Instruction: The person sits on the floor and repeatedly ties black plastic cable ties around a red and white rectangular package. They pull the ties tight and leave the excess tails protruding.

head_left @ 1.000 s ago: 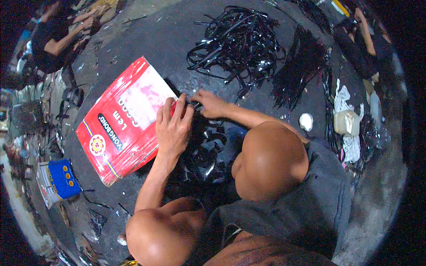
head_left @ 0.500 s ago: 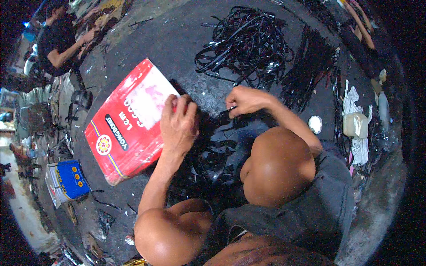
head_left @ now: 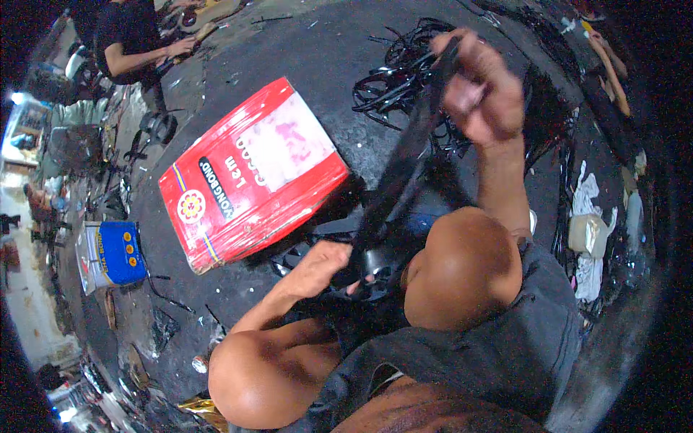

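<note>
A wide black strip (head_left: pixel 395 173), blurred by motion, runs slantwise between my two hands. My right hand (head_left: pixel 485 94) is raised at the far end, fingers curled around the strip's upper part. Close between my knees, my left hand (head_left: pixel 323 268) is closed on its lower end, partly covered by the strip. To the left lies a big red rectangular tin (head_left: pixel 245 216) with a whitish, pink-smeared panel; neither hand touches it. Behind my right hand, a tangled pile of thin, shiny black strips (head_left: pixel 386 90) is partly hidden.
A small blue and white tin (head_left: pixel 119 252) stands at far left. To the right, a pale block (head_left: pixel 588 234) rests on crumpled white plastic. One person (head_left: pixel 130 43) works at the upper left; another person's arm (head_left: pixel 610 72) shows at upper right. Scraps litter the dark floor.
My left hand has left the red tin and come nearer, closing on the strip. My right hand has swung up and away, stretching the strip between both hands.
</note>
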Demonstrator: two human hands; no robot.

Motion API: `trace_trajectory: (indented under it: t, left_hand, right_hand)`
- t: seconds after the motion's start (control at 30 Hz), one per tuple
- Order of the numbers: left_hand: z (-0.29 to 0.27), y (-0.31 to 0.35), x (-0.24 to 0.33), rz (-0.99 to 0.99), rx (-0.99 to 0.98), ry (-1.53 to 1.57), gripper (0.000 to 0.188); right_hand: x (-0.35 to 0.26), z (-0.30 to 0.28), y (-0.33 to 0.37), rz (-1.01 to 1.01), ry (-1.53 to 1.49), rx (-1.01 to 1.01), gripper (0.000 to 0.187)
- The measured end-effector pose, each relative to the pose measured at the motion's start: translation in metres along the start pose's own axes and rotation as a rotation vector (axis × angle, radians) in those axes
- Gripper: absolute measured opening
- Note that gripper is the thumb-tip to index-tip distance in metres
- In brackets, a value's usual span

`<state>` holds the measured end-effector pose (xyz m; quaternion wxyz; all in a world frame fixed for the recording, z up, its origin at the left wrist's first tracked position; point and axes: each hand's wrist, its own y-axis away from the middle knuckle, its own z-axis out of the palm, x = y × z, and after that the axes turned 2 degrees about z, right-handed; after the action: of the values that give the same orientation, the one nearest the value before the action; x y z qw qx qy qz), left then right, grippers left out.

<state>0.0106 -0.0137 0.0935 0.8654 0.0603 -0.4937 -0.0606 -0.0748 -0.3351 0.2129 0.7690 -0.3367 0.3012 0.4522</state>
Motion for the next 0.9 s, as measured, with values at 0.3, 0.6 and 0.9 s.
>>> trace_trajectory:
  t: [0.3, 0.6, 0.9]
  left_hand:
    - [-0.004, 0.002, 0.013, 0.325, 0.246, -1.130, 0.041]
    - [-0.014, -0.002, 0.067, 0.428, 0.795, -0.198, 0.040]
    - [-0.072, 0.108, 0.094, 0.500, 1.408, -0.485, 0.009]
  right_hand:
    - [0.018, 0.019, -0.010, -0.018, 0.609, -0.178, 0.017]
    - [0.127, 0.088, 0.005, 0.165, 0.633, -0.433, 0.019]
    - [0.119, 0.053, -0.055, 0.552, 0.870, -0.484, 0.017]
